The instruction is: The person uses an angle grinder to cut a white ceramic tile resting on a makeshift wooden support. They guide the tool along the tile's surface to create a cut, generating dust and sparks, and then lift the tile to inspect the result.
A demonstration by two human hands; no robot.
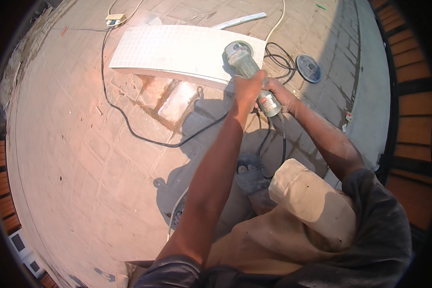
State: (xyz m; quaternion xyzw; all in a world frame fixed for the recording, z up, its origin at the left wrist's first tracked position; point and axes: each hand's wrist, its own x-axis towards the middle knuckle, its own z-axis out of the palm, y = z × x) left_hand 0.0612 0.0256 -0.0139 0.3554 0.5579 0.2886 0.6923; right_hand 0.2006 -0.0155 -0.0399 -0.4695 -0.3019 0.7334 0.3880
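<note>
Both my hands are closed on an angle grinder [246, 65] with a dusty grey-green body. My left hand [247, 90] wraps round the middle of its body. On the other side, my right hand [279, 92] grips it close to the rear end, fingers partly hidden. The grinder's head and disc lie over the right end of a long white tile or panel [170, 50] with a faint grid on its face. Whether the disc touches the panel I cannot tell. A black cord runs from the grinder's rear toward my feet.
A round grey disc [308, 68] lies right of the panel, beside a coiled black cable [284, 61]. A black cord [125, 117] crosses the paving to a socket block [115, 19] at far left. Behind the panel rests a pale strip [240, 20]. My sandalled foot [248, 175] is close below.
</note>
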